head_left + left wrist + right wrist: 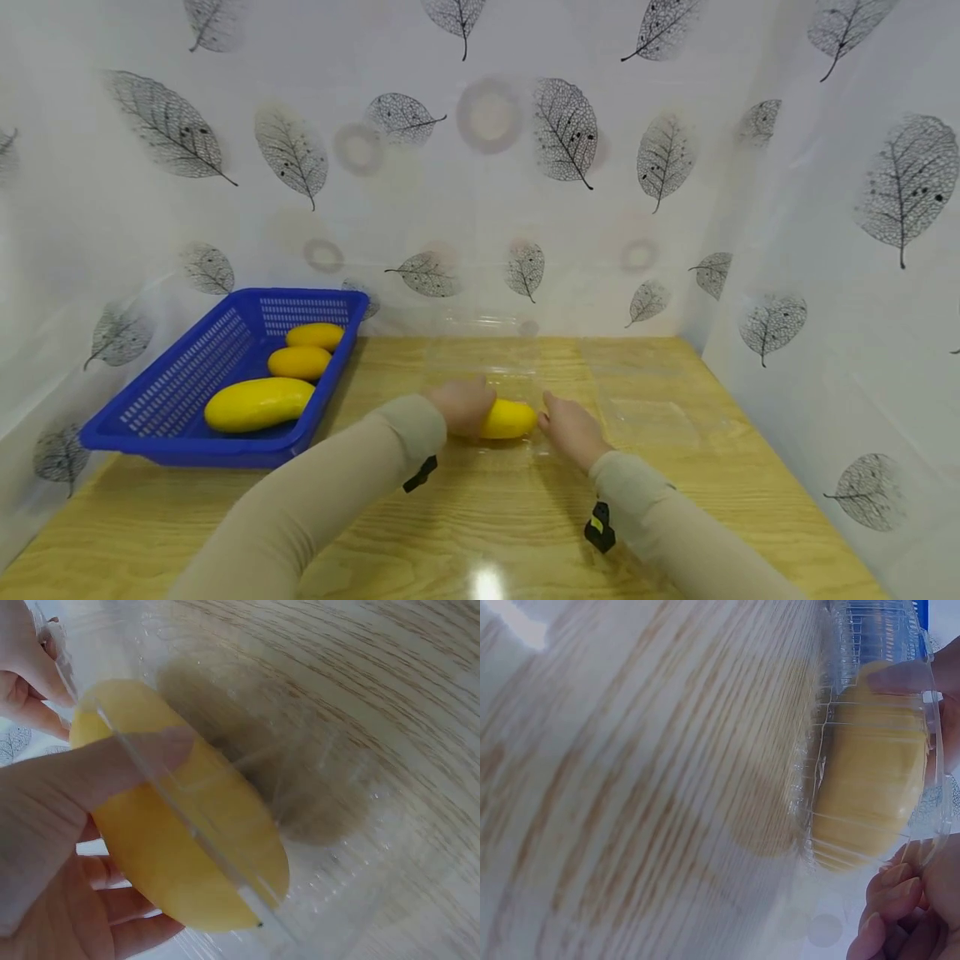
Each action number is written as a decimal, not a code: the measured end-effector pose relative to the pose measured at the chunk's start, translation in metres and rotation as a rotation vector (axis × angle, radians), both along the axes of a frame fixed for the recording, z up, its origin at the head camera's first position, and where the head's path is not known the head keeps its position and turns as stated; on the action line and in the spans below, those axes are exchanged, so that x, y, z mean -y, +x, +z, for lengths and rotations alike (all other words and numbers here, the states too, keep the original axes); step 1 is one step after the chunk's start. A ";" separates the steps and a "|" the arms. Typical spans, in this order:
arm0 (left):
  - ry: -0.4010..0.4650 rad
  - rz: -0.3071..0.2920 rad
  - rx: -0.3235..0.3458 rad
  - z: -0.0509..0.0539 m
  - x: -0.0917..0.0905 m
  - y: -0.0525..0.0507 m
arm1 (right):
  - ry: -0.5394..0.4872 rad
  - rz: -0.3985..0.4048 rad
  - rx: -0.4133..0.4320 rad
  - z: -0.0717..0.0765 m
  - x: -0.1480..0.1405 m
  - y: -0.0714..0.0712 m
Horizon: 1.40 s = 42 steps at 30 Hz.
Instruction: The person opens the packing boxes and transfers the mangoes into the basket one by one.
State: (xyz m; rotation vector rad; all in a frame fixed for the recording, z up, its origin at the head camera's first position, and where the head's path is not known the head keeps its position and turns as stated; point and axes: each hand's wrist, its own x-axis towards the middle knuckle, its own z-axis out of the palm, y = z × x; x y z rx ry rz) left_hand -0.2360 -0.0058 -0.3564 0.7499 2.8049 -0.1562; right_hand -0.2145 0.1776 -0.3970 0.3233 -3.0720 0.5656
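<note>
A yellow mango point(508, 419) lies within a clear plastic box point(870, 637), low over the wooden table. My left hand point(467, 406) grips the mango from its left end; in the left wrist view the thumb lies over the mango point(195, 840) and the other fingers curl beneath it. The box's thin wall passes in front of the fruit there. On the other side, my right hand point(573, 433) pinches the rim of the box near the mango's right end. In the right wrist view that hand point(907, 907) has its fingers curled at the box edge.
At the left stands a blue plastic basket point(202, 457) holding three yellow mangoes point(255, 405). Another clear plastic piece point(652, 421) lies on the table point(420, 542) to the right. Behind and beside the table hangs a white leaf-printed sheet point(480, 208).
</note>
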 end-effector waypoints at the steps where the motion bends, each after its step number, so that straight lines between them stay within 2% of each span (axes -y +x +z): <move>1: 0.008 0.007 0.011 0.000 0.000 -0.001 | 0.003 0.000 -0.004 0.000 0.000 0.000; 7: 0.002 -0.021 0.045 0.003 0.003 -0.005 | 0.013 -0.005 0.002 -0.001 0.002 -0.001; 15: 0.004 -0.049 0.056 0.014 0.007 -0.006 | -0.018 -0.011 0.014 0.000 0.002 -0.001; 23: 0.000 -0.117 0.029 0.025 0.013 -0.004 | -0.016 -0.008 0.014 0.000 0.002 0.000; 33: -0.033 -0.161 -0.008 0.031 0.020 -0.007 | -0.010 0.000 -0.005 0.001 0.001 0.001; 42: -0.014 -0.171 0.027 0.039 0.025 -0.004 | 0.011 0.001 0.000 0.001 0.002 0.000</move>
